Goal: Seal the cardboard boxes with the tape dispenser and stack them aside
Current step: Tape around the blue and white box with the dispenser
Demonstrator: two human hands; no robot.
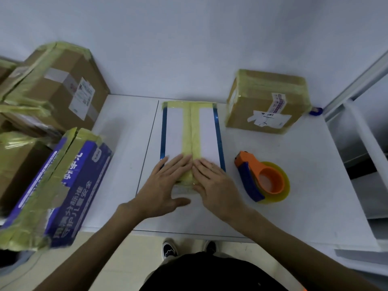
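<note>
White worktop (pixel 304 175) runs back to a plain pale wall (pixel 189 38), its front edge just ahead of the person. Left margin crowded: a stack of brown boxes (pixel 52 85), taped in yellow, stands against the wall, and a blue printed box (pixel 69 185) leans beside it, near end reaching past the front edge. At right rear a taped brown box (pixel 266 101) sits close to the wall. White shelving (pixel 361 154) bounds the right side. Open surface remains between centre and shelving, and in a strip left of centre.

A flat white box (pixel 207 133) with blue edges lies at centre, lengthwise away from the person. Yellow tape (pixel 192 131) runs down its middle seam and across its far end. Left hand (pixel 165 185) and right hand (pixel 214 181) lie side by side, fingers straight and flat, pressing the tape at the near end; neither grasps anything. The tape dispenser (pixel 262 179), orange and blue, rests just right of the box, untouched.
</note>
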